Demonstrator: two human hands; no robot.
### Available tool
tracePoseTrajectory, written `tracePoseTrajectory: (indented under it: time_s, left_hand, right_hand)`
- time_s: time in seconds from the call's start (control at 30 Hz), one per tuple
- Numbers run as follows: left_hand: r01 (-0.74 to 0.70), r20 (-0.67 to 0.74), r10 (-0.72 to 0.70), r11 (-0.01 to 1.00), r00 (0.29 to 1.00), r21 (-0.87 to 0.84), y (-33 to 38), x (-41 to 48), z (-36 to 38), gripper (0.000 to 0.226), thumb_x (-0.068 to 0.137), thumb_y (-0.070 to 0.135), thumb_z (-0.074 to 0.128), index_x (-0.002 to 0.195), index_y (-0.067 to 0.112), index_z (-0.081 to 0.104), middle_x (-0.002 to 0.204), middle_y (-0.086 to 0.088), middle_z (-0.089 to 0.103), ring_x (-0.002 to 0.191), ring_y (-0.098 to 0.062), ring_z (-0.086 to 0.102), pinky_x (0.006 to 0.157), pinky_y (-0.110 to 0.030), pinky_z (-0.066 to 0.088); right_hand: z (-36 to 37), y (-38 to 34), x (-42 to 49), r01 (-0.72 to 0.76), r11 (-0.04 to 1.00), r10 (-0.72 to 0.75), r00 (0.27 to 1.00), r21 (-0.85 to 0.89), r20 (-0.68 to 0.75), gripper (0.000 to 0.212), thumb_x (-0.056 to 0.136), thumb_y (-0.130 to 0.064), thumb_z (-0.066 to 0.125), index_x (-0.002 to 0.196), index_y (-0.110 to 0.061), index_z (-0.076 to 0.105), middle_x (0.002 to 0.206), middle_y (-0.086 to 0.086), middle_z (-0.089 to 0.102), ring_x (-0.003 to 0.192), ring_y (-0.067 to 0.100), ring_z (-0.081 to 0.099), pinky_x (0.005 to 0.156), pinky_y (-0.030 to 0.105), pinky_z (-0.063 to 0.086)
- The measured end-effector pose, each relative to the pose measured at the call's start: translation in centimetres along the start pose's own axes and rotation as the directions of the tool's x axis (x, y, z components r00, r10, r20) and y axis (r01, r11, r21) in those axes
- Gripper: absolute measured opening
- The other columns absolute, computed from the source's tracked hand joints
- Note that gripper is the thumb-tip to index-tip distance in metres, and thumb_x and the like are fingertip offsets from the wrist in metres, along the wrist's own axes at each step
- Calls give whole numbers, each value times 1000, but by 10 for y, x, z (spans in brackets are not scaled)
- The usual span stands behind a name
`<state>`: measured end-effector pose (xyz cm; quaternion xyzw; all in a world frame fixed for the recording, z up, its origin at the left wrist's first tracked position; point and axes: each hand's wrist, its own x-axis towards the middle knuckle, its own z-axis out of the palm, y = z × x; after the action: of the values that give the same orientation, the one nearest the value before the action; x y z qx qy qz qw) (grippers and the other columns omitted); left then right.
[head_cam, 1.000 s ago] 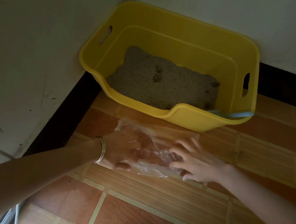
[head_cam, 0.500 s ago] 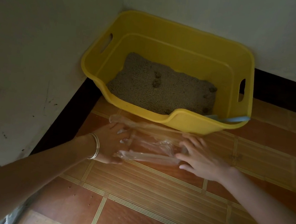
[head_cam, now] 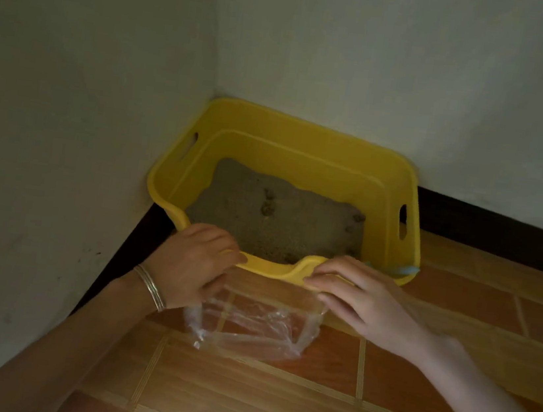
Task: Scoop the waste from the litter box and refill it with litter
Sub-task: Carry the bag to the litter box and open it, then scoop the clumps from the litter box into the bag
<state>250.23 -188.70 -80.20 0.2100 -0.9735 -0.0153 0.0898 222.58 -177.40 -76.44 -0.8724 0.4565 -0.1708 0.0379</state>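
At the corner where two walls [head_cam: 68,110] meet, a yellow box [head_cam: 303,161] stands on the tiled floor [head_cam: 272,396], its back and left sides close against the walls. Grey litter [head_cam: 300,237] covers its bottom. Waste [head_cam: 267,208] lies in dark clumps near the middle, with more near the right side. A pale blue scoop [head_cam: 400,269] rests at the front right corner, its end over the rim. Left hand [head_cam: 193,261] is at the left end of the low front rim, fingers curled tight around the upper edge of a clear bag [head_cam: 254,324]. Right hand [head_cam: 365,297] is at the right end of that dip, fingers bent and pinching the bag's other edge. Whether either hand also grips the rim cannot be told. The bag hangs between the hands, down the box front, its crumpled lower part on the floor. Thin bangles [head_cam: 149,288] circle the left wrist.
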Motion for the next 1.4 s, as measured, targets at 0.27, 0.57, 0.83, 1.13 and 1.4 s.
tracePoseTrajectory:
  time_s: [0.27,0.57,0.83,1.13,1.4]
  left_hand:
    - [214,-42,-210,969,977,122,-43,0,-15,34,80,35,40,90,21,69,81,4,66,80,-21,63,68,-33,46]
    - [270,38,-277,954,960,128,-65,9,-12,35,77,42,40,76,25,70,67,8,63,58,-17,61,48,-25,44]
    - [274,-9,-275,956,961,104,-66,7,-2,33,79,43,41,75,25,68,71,7,64,66,-20,62,59,-31,47]
    - [271,-22,-271,962,962,25,-70,13,1,34,79,46,41,76,26,69,73,9,65,66,-18,64,57,-29,49]
    - [311,-182,-308,950,934,-8,-64,17,7,27,80,39,48,75,24,71,70,10,65,66,-16,63,59,-27,42]
  right_hand:
    - [-40,51,15,-474,863,505,809,-172,303,27,94,-34,47,115,-25,59,115,-7,57,93,8,57,77,19,46]
    - [-34,70,17,-552,778,618,589,-299,521,32,91,-17,53,121,-28,54,113,-2,61,98,13,60,84,30,52]
    - [-41,85,32,-487,806,591,627,-337,508,21,91,-26,56,110,-27,63,105,-9,66,90,5,62,78,23,52]
    - [-13,104,44,-504,788,615,651,-353,445,21,92,-29,53,112,-24,59,106,-4,67,92,11,63,77,27,52]
    - [-12,106,46,-457,763,642,619,-457,452,31,85,-44,60,112,-30,57,106,-7,64,95,11,59,75,25,49]
